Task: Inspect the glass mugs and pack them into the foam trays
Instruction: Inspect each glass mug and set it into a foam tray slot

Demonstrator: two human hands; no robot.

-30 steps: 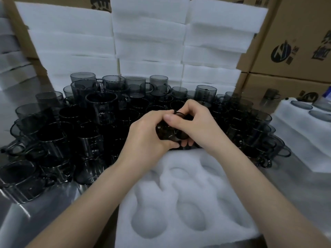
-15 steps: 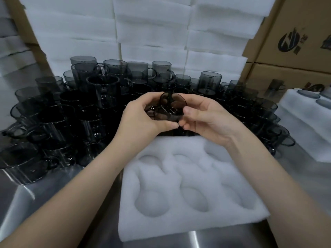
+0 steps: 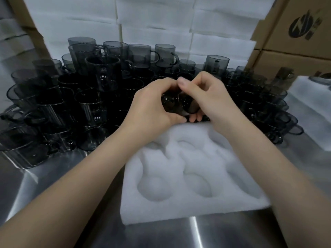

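A dark smoky glass mug [image 3: 180,104] is held between both hands just above the far edge of a white foam tray [image 3: 193,208]. My left hand [image 3: 152,106] curls round the mug's left side. From the right, my right hand [image 3: 213,99] grips it with the thumb over the top. The hands hide most of the mug. The tray's round pockets hold nothing. Behind the hands stands a crowd of several dark glass mugs [image 3: 102,76], some stacked.
Stacks of white foam sheets [image 3: 154,24] rise behind the mugs. Cardboard boxes [image 3: 297,34] stand at the back right. Another foam tray [image 3: 311,104] with mugs in it lies at the right edge. Everything rests on a steel table [image 3: 179,235].
Both hands brought the mug back down toward the tray's far edge after raising and tilting it half a second ago. The right thumb now lies over the mug's top.
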